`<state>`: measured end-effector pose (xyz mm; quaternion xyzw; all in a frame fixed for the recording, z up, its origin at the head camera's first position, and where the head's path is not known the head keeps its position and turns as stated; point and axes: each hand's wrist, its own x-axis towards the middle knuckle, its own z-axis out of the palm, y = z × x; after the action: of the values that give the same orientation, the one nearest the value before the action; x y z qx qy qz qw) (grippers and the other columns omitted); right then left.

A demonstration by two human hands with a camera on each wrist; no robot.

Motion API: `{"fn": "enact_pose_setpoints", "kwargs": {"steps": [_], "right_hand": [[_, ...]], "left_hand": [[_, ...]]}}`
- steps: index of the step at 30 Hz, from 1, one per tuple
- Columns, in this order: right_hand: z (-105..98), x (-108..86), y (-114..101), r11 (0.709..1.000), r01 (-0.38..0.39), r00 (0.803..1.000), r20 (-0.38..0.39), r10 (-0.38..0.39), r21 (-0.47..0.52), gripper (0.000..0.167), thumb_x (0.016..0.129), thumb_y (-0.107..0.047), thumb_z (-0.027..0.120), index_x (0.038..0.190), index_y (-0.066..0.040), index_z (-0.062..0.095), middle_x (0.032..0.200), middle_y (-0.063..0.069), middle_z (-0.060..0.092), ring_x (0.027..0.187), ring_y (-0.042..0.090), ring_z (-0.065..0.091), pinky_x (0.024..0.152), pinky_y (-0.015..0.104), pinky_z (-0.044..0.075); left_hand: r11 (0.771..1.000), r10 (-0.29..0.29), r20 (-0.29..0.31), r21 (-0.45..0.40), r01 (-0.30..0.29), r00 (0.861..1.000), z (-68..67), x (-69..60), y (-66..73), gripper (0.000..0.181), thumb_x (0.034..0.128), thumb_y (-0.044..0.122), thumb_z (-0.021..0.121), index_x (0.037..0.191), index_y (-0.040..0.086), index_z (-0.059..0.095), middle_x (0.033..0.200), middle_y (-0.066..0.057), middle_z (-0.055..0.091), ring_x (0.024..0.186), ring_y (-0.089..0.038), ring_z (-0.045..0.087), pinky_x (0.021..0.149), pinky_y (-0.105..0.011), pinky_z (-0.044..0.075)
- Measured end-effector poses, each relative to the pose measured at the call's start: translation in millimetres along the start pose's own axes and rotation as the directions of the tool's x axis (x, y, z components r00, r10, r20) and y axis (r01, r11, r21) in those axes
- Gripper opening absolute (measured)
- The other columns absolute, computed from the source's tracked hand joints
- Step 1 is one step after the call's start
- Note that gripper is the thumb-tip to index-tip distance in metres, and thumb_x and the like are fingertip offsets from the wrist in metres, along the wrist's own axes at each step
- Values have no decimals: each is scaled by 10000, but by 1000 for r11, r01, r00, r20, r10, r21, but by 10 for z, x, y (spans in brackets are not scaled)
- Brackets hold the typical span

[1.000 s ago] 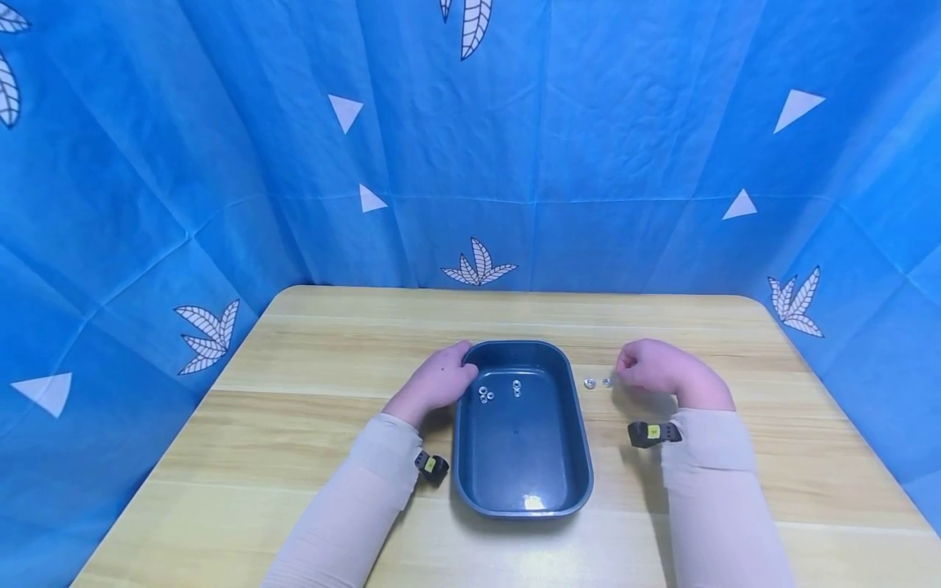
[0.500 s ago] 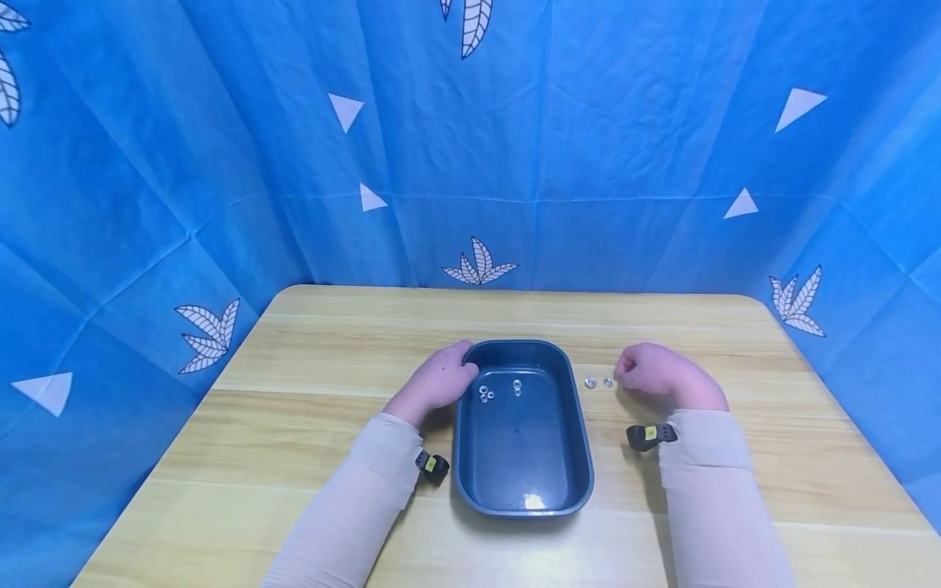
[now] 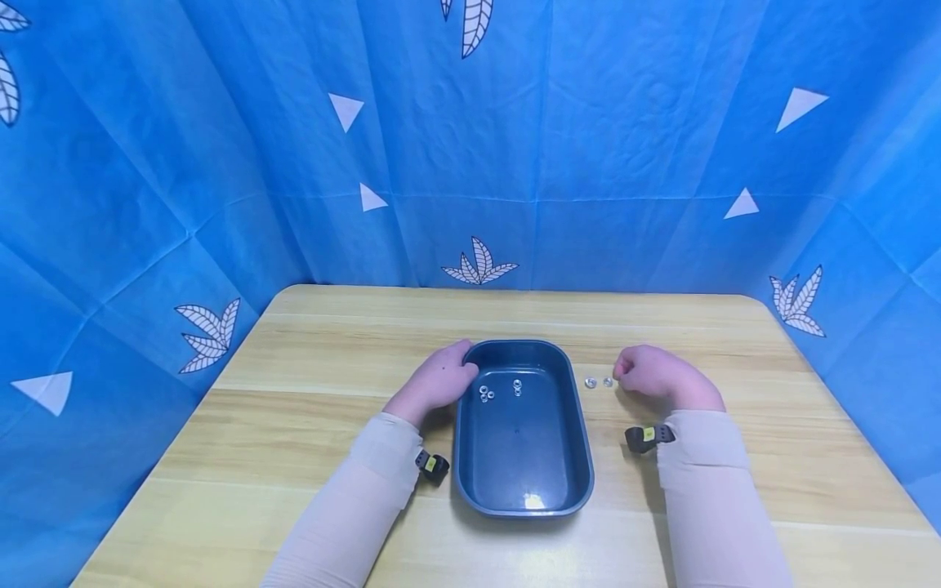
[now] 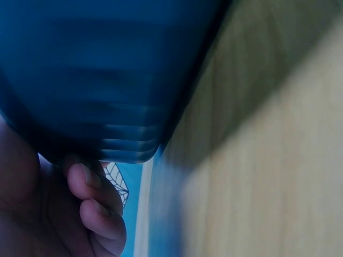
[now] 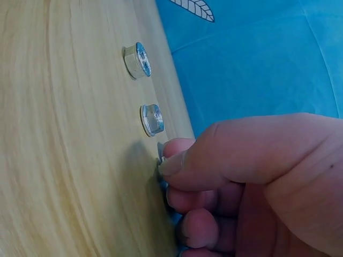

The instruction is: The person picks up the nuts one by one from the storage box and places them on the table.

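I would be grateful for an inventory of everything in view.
Table: 1, light wood, in the foreground.
Backdrop: 1, blue with white prints, behind the table.
Tray: 1, dark blue, on the table.
Nut-like pieces: apparently 5, silvery, inside the tray.
Loose pieces: 2, silvery, on the table, right of the tray.
Shiny piece: 1, silvery, right of those, mostly hidden.
Wrist devices: 2, black and yellow, one per wrist.
Sleeves: 2, pale, on the forearms.
Left hand: 1, bare, gripping the tray rim.
Right hand: 1, bare, pinching the shiny piece.

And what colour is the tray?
The tray is dark blue, best seen in the head view.
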<state>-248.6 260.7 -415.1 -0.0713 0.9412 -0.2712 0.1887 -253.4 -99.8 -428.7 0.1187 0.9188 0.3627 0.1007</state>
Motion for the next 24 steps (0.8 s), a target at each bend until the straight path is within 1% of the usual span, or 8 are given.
{"fn": "enact_pose_setpoints", "kwargs": {"steps": [4, 8, 14, 17, 19, 21, 24], "right_hand": [[6, -13, 0, 1000, 2, 1000, 6, -2, 13, 172, 834, -39, 590, 991, -85, 641, 996, 89, 611, 930, 285, 541, 786, 433, 452], [1, -19, 14, 1000, 3, 1000, 8, -3, 16, 221, 823, -24, 578, 1025, -91, 639, 1053, 95, 613, 991, 307, 534, 843, 474, 448], [-30, -19, 28, 1000, 17, 1000, 16, -17, 3, 216, 838, -43, 586, 1038, -100, 644, 1082, 91, 619, 1019, 316, 528, 865, 494, 452], [-50, -28, 20, 999, 40, 999, 23, -40, -16, 182, 862, -82, 600, 1036, -106, 651, 1072, 77, 628, 1017, 305, 536, 872, 498, 457], [-63, -35, 9, 998, 52, 998, 27, -52, -25, 131, 900, -124, 605, 1022, -108, 651, 1040, 63, 630, 997, 289, 542, 858, 479, 460], [-82, -44, -12, 997, 67, 998, 24, -66, -37, 98, 935, -168, 603, 999, -109, 648, 1001, 51, 626, 969, 273, 544, 830, 453, 460], [-116, -62, -63, 994, 91, 996, 6, -91, -55, 114, 969, -207, 587, 961, -106, 641, 940, 42, 614, 919, 257, 545, 778, 420, 457]], "left_hand": [[1000, 3, -2, 10, -3, 1000, 15, 5, -14, 482, 1003, 248, 474, 1452, 75, 516, 1415, -106, 583, 1332, -312, 514, 1109, -524, 397], [1000, -2, -2, 6, 2, 1000, 18, 3, -13, 484, 1003, 247, 475, 1455, 77, 514, 1421, -103, 579, 1336, -311, 510, 1109, -526, 395], [1000, -8, 4, -18, 8, 1000, 6, 12, 9, 473, 1007, 259, 472, 1444, 87, 522, 1400, -94, 592, 1321, -311, 521, 1099, -543, 401], [1000, -10, 5, -11, 10, 1000, 1, 15, 13, 473, 1006, 260, 474, 1445, 90, 522, 1403, -92, 591, 1324, -310, 518, 1102, -540, 399], [1000, -10, 4, -1, 10, 1000, -1, 13, 13, 479, 1004, 261, 475, 1450, 89, 518, 1410, -94, 586, 1330, -311, 513, 1106, -536, 395], [1000, -9, 2, 7, 9, 1000, -1, 11, 9, 487, 1003, 259, 475, 1457, 86, 511, 1419, -98, 579, 1337, -313, 507, 1109, -536, 391], [1000, -11, 2, 7, 11, 1000, 1, 8, 6, 496, 1002, 257, 475, 1465, 81, 503, 1430, -102, 570, 1346, -315, 498, 1114, -537, 385]]}}
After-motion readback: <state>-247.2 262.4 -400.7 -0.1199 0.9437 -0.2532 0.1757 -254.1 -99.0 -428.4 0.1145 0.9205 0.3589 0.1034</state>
